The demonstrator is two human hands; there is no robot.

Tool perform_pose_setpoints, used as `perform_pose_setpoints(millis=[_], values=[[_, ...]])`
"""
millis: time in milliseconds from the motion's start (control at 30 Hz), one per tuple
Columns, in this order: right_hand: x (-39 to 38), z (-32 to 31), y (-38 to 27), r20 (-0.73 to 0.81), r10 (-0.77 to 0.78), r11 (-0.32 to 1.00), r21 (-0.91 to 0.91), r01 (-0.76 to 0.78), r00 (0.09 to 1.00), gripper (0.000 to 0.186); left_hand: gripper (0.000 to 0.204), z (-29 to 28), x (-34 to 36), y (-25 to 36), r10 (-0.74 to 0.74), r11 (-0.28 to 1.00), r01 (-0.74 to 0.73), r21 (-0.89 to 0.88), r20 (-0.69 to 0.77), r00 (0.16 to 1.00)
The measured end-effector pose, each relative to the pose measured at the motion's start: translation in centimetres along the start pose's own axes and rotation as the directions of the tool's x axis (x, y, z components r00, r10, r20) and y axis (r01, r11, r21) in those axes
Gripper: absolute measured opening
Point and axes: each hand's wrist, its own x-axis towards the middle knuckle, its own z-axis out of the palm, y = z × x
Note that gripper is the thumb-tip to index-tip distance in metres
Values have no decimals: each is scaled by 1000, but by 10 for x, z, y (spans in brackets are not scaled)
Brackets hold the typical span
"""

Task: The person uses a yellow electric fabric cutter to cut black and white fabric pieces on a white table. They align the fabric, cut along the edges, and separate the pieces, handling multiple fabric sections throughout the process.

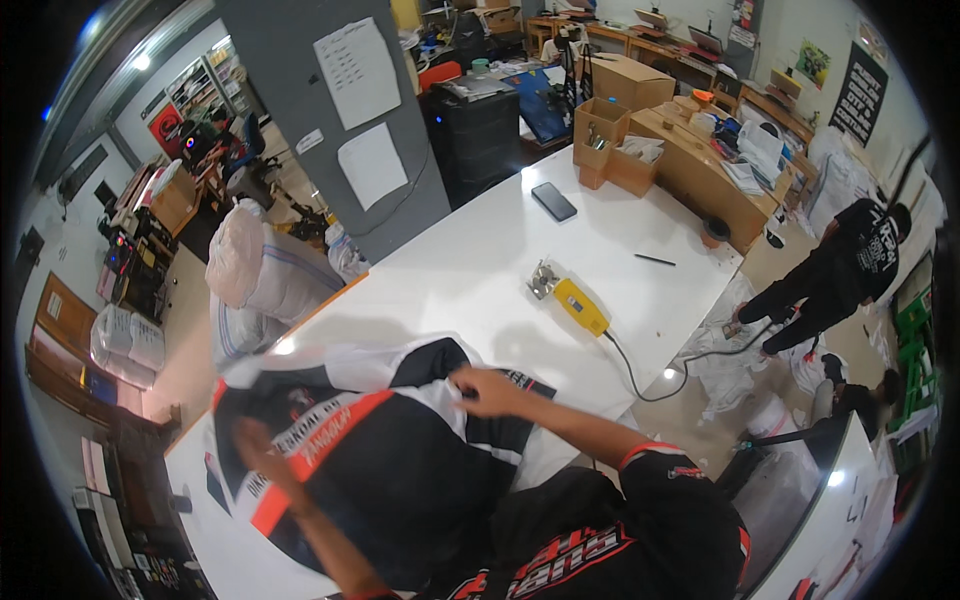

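Observation:
A black shirt (pixel 390 478) with orange and white bands and white-and-grey panels lies spread on the white table in front of me. My left hand (pixel 258 445) is over the lettered band at its left side, smeared by motion, so its fingers cannot be made out. At the shirt's upper right, next to a white panel, my right hand (pixel 484 392) is closed with bent fingers on the fabric. Beyond it, a yellow electric cutting tool (pixel 578 305) with a metal head lies on the table, its dark cable running off the right edge.
On the white table (pixel 440 285) lie a phone (pixel 554 201) and a dark pen (pixel 655 260). Cardboard boxes (pixel 610 150) stand at the far end. Stuffed sacks (pixel 275 270) lean beyond the left edge. A person (pixel 850 260) in black stands at the right among plastic bags.

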Motion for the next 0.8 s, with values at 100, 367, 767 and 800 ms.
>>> perform_pose_setpoints(millis=[100, 367, 767, 800], values=[[-79, 16, 36, 285, -106, 983, -117, 144, 953, 54, 8, 22, -147, 140, -190, 959, 267, -97, 481, 856], [-122, 25, 75, 238, -282, 930, -170, 326, 929, 24, 77, 17, -335, 199, -8, 996, 75, -47, 799, 601], [-42, -37, 15, -91, -147, 986, 67, 153, 985, 16, 51, 12, -350, 180, -292, 956, 194, 220, 652, 700], [-38, -43, 12, -75, -104, 990, 91, 111, 992, 19, 48, 11, -346, 180, -306, 950, 279, 140, 588, 748]])
